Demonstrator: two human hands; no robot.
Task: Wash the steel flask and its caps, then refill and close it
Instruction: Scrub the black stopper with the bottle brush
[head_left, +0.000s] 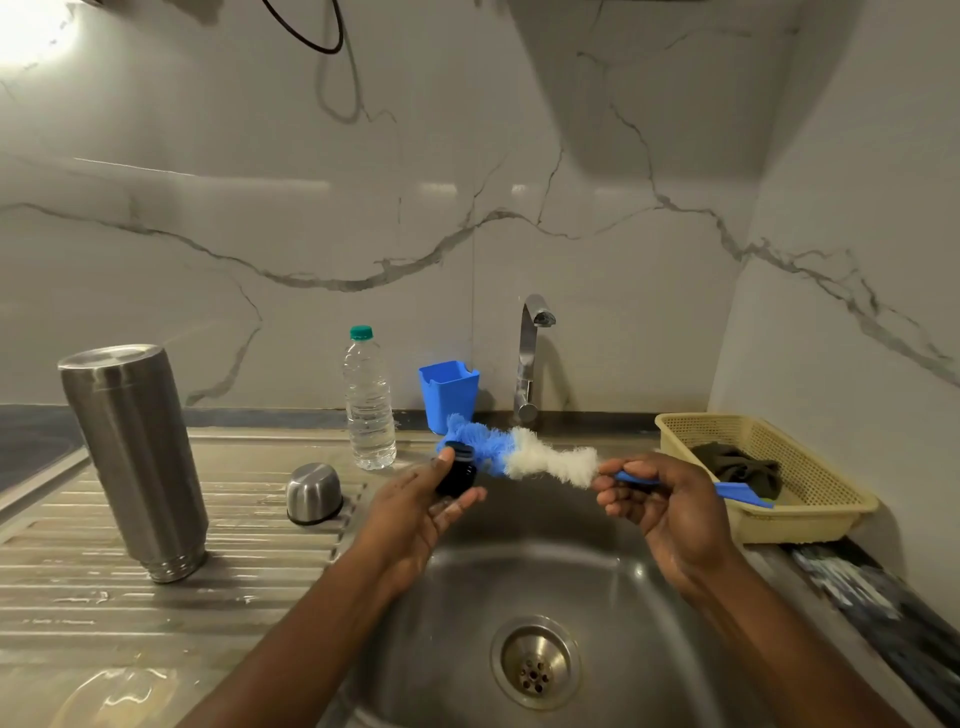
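The steel flask (136, 457) stands upside down on the ribbed drainboard at the left, mouth on the metal. A domed steel outer cap (314, 493) rests mouth down beside the basin's left rim. My left hand (421, 506) holds a small black inner cap (457, 472) over the sink. My right hand (657, 501) grips the blue handle of a bottle brush (524, 453). The brush's blue and white bristles lie against the black cap. A clear plastic water bottle (368, 402) with a green lid stands behind the steel cap.
The steel sink basin (597, 582) with its drain (535, 662) lies below both hands. The tap (531, 358) rises at the back, no water running. A blue plastic holder (449, 395) stands left of the tap. A yellow basket (810, 512) holding a dark cloth sits at the right.
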